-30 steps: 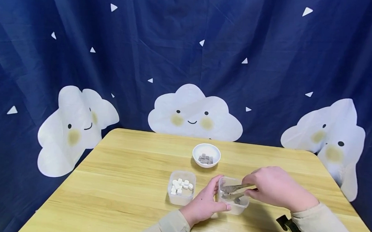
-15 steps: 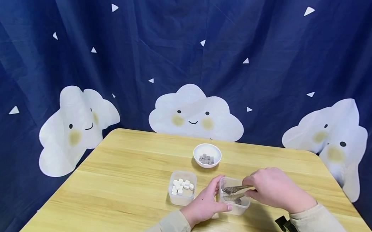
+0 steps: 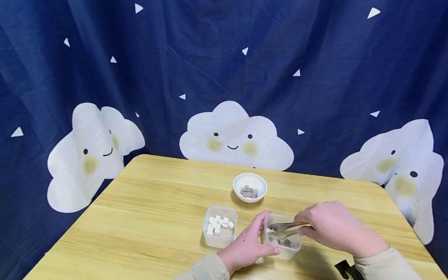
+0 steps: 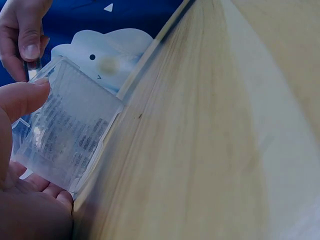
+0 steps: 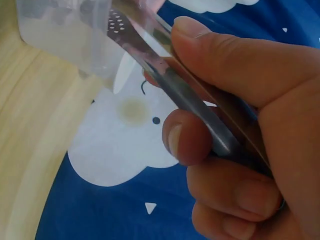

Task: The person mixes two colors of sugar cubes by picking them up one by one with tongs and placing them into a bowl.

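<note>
- L hand: grips clear cont.; thumb on near side, fingers along L side, cont. held between.
- R hand: holds metal tongs at R of same cont. R wrist view: thumb bears on one arm, fingers curled round the other.
- Tongs posn.: slanting, perforated ends down inside cont.; arms stand apart in head view. Whether tips have hold of a cube: can't tell from where I stand.
- Dark cubes: inside that cont., by the tongs; one shows plainly toward near R corner. Exact no. unclear.
- White-cube tub: upright, to L of L hand, approx. same size; white cubes bunched on its floor.
- White bowl: farther back; grey cubes grouped in bottom.
- Table: pale wood-grain, under tub & bowl.
- Backdrop: dk. blue curtain w/ white clouds, smiling, & small triangles.
- Sleeves: beige, both arms; black strap near R cuff.
</note>
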A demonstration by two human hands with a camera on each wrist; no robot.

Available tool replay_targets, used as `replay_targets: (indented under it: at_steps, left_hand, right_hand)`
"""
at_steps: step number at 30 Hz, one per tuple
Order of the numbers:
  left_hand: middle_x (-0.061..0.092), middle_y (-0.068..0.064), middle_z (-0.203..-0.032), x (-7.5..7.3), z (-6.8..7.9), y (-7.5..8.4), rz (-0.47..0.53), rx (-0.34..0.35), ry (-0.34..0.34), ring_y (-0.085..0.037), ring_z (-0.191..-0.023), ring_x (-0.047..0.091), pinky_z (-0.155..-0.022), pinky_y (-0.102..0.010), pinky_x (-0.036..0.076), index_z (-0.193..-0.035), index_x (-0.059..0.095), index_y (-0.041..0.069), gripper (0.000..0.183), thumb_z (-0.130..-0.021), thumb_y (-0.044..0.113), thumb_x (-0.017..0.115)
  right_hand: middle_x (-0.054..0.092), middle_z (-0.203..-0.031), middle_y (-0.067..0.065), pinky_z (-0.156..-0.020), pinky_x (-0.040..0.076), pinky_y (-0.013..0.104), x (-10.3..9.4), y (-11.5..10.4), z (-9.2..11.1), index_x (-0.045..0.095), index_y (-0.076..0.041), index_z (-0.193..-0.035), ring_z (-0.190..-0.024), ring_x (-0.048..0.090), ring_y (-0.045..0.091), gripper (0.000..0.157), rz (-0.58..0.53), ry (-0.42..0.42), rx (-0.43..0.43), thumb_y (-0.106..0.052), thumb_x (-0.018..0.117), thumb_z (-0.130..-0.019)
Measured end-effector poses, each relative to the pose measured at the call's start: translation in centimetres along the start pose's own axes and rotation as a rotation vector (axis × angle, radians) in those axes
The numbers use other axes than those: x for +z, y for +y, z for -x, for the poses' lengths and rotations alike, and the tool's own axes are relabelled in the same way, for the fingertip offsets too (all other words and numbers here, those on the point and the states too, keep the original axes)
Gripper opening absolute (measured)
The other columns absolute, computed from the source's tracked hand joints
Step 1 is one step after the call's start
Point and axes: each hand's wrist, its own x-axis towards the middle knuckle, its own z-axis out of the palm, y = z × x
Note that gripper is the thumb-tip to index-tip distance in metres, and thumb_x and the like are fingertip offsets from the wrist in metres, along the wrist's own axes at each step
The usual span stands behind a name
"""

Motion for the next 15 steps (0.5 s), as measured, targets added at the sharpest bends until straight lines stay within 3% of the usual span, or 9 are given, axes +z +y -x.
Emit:
replay_targets:
  at_steps: [9,15]
  left_hand:
    - [0.044,0.006,-0.153,0.1,0.2,0.2,-0.027,-0.020,0.013,-0.017,-0.139,0.040,-0.118,-0.050,0.025,-0.159,0.026,0.028,0.100,-0.078,0.029,0.085]
    - [0.045,0.008,-0.151,0.1,0.2,0.3,-0.019,-0.019,0.012,-0.016,-0.139,0.040,-0.118,-0.050,0.024,-0.159,0.026,0.031,0.100,-0.078,0.028,0.084]
  right_hand:
    - [0.064,-0.082,-0.025,-0.051,0.047,0.031,-1.6,0.5,0.4,0.073,-0.031,-0.089,-0.065,0.053,-0.006,0.016,-0.008,0.071,0.000,-0.022,0.084,-0.081]
    - [0.063,-0.082,-0.026,-0.054,0.050,0.030,-2.5,0.9,0.6,0.074,-0.030,-0.089,-0.066,0.054,-0.007,0.017,0.001,0.137,-0.010,-0.021,0.085,-0.080]
